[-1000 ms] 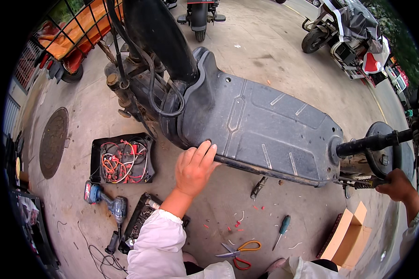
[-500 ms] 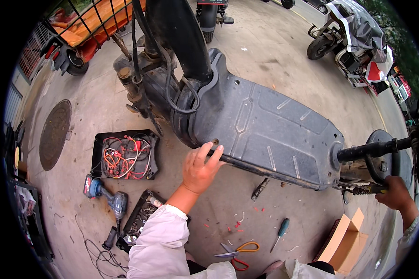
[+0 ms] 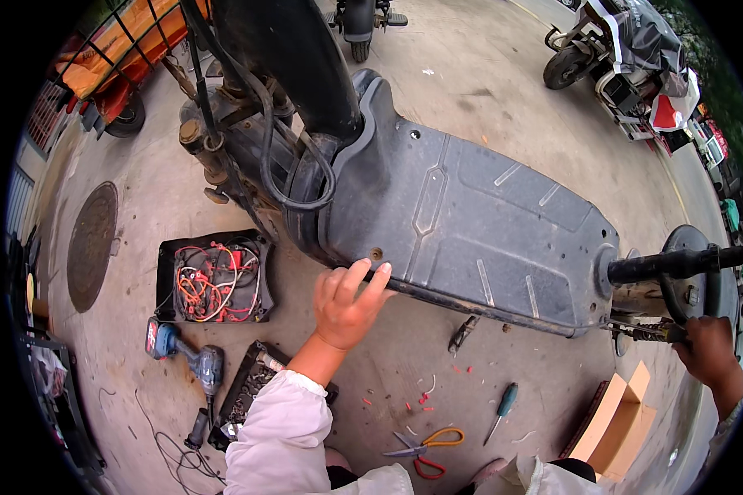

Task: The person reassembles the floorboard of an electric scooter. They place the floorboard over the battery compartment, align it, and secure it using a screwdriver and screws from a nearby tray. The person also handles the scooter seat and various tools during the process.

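Note:
The grey plastic footboard of an electric scooter stretches across the middle of the view. My left hand rests at its near edge, fingers curled over the rim beside a screw hole. The thumb is mostly hidden below that rim. At the far right, my right hand is closed around the dark handle of a slim rod-like tool. Its shaft points left toward the footboard's rear corner, next to a coil spring; where its tip ends is not clear. Behind the board rises a black seat tube.
On the ground lie an open black box of wires, a cordless impact driver, a tray of screws, scissors, a screwdriver and a cardboard box. The scooter's front column stands left; other parked vehicles are beyond.
The view has shifted slightly, so the scooter's front appears farther left and its rear a little farther right. Both hands keep their places on the scooter and the tool.

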Motion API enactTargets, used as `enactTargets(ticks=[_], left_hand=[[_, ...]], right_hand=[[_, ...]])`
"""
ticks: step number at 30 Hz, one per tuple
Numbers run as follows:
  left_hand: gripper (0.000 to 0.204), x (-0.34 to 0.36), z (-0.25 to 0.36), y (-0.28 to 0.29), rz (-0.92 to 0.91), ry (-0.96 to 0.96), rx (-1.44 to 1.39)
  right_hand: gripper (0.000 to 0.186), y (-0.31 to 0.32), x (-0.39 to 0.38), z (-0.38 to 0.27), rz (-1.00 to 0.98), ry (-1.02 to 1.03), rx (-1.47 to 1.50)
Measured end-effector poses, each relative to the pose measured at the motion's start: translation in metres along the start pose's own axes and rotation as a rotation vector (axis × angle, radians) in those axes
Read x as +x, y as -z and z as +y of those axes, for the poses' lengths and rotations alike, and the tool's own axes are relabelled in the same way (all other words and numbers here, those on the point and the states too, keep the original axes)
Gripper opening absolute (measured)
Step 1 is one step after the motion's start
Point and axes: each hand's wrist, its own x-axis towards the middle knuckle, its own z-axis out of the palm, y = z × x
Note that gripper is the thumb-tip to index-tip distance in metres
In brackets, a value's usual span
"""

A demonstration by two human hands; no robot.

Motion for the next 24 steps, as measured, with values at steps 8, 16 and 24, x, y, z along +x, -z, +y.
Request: enactTargets(ticks=[8, 16, 24], left_hand=[[0.051, 0.002, -0.005, 0.004, -0.041, -0.006, 0.029], [0.053, 0.007, 0.019, 0.008, -0.148, -0.005, 0.000], [0.054, 0.007, 0.006, 0.018, -0.100, 0.044, 0.027]], right_hand=[[0.047, 0.043, 0.032, -0.027, -0.417, -0.369, 0.403], [0.034, 0.037, 0.013, -0.019, -0.162, 0.066, -0.148], [0.038, 0.072, 0.055, -0.030, -0.252, -0.046, -0.083]])
